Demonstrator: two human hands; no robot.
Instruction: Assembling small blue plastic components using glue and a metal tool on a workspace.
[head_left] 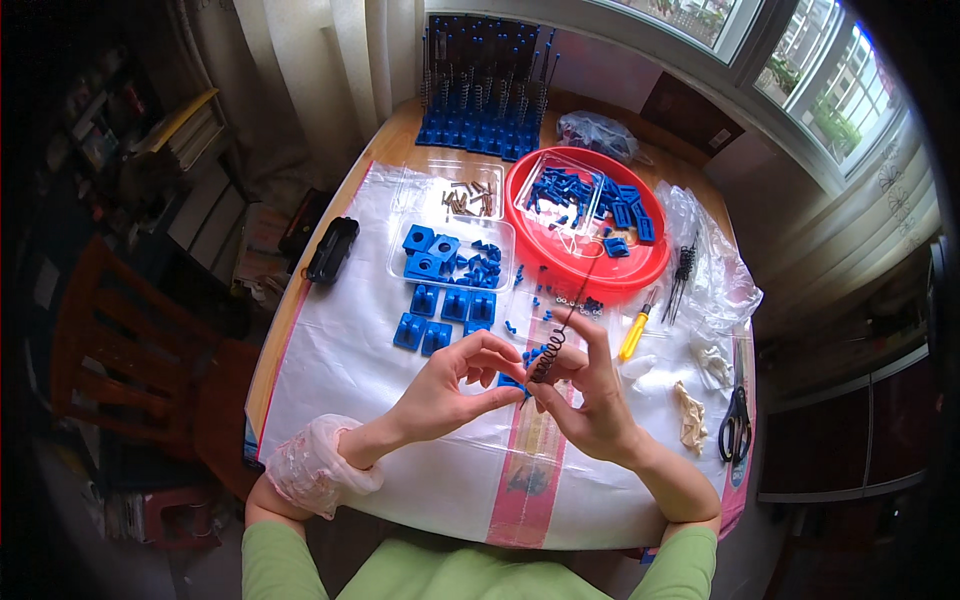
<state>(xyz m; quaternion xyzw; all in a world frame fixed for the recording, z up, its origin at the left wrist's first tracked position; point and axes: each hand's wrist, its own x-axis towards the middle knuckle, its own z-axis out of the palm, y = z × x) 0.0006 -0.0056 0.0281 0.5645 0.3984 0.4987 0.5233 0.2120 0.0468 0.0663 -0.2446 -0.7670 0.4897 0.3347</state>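
Observation:
A black coil spring (548, 355) on a thin dark rod (584, 285) leans upward between my hands. My right hand (592, 395) grips the spring near its lower end, with the forefinger raised along the rod. My left hand (455, 385) curls in from the left, thumb and fingertips bent towards the spring's lower end. Blue plastic (512, 382) shows between the left fingertips; whether it is held or lies behind them is unclear. Just beyond, blue blocks (456, 303) stand in rows, with small blue pieces (511, 327) scattered beside them.
A clear tray (398, 272) holds blue parts; another contains brass-coloured pins (470, 198). Blue parts fill a red basin (655, 275). Rightward lie a yellow-handled screwdriver (634, 335), dark springs (682, 280), plastic bags (730, 285) and black scissors (735, 432). Spring assemblies (480, 125) stand at the back.

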